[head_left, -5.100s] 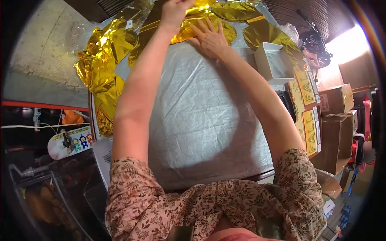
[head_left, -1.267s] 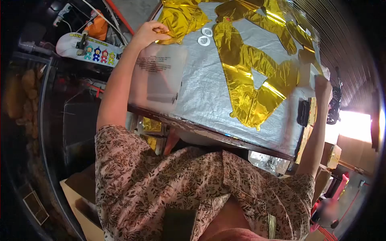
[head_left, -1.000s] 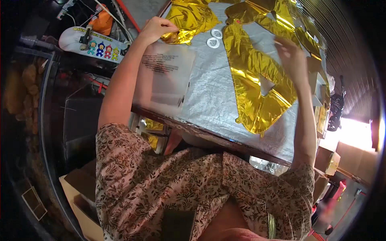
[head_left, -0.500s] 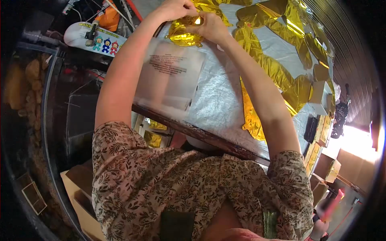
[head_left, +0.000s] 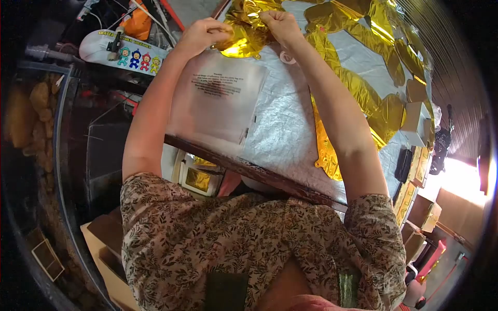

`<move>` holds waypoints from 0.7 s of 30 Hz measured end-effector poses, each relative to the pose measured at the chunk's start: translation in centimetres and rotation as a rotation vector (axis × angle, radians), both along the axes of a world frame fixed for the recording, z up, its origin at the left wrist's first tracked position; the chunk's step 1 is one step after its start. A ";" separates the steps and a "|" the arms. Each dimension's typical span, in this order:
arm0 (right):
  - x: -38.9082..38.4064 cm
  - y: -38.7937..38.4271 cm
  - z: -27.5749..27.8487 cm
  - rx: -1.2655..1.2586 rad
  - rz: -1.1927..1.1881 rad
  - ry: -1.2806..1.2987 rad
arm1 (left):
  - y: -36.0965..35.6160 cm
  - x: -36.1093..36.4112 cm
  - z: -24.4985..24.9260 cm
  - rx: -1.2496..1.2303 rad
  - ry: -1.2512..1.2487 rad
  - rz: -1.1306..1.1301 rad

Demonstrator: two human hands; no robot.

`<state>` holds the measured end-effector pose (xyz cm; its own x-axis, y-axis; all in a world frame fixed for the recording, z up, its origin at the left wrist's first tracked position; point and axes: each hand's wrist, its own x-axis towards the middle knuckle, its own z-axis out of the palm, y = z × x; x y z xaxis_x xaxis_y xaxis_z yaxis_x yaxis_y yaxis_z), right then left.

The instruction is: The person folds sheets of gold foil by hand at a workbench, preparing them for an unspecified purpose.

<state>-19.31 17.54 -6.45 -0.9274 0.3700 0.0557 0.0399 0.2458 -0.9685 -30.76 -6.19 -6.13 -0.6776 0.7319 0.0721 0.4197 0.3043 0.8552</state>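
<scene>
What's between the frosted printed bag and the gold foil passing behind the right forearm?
Silvery cover, plus a white ring near the right wrist, in the head view.

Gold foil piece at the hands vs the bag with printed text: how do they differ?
Look: the gold foil piece is shiny and gold; the printed bag is translucent with dark lettering.
Pose: the foil piece is crumpled; the bag lies flat.
Handling: the left hand and right hand hold the foil piece; neither holds the bag.
Shared: both are toward the left side of the table.
</scene>
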 end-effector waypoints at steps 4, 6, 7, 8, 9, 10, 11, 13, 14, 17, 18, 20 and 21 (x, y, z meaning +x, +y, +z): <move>-0.3 0.2 -0.9 -0.007 -0.020 -0.020 | 0.6 1.5 0.7 -0.052 0.405 -0.145; -1.1 0.6 -1.9 -0.175 0.073 0.062 | 1.0 1.8 1.0 -0.063 0.436 -0.113; -1.0 0.6 -1.7 -0.175 0.072 0.063 | 1.2 1.5 1.1 -0.099 0.355 -0.129; -0.6 0.8 -1.4 -0.059 0.056 0.025 | 1.4 1.4 1.1 -0.133 0.275 -0.146; -0.4 0.8 -1.3 0.057 0.039 -0.014 | 1.6 1.5 1.4 -0.132 0.275 -0.149; -0.2 0.7 -1.1 0.057 0.037 -0.014 | 1.7 1.6 1.7 -0.185 0.218 -0.108; -0.1 0.6 -1.0 0.010 0.058 0.026 | 1.8 1.8 2.0 -0.237 0.161 -0.065; 0.6 -0.2 0.4 -0.042 0.079 0.066 | 2.1 0.4 1.2 -0.204 0.146 -0.085; 1.3 -0.5 1.9 -0.083 0.059 -0.042 | 2.2 -0.3 0.6 -0.168 0.132 -0.105; 1.3 0.0 2.2 -0.041 0.071 -0.144 | 3.0 -0.7 2.6 -0.095 0.001 -0.139; 1.0 0.2 1.9 0.047 0.105 -0.136 | 3.5 -1.9 1.9 -0.041 0.021 -0.156; 1.8 -0.3 2.5 -0.219 0.201 -0.078 | 4.5 -3.8 2.2 -0.072 0.061 -0.182; 2.4 -0.4 3.5 -0.126 0.215 -0.109 | 5.0 -4.4 2.5 -0.104 0.096 -0.207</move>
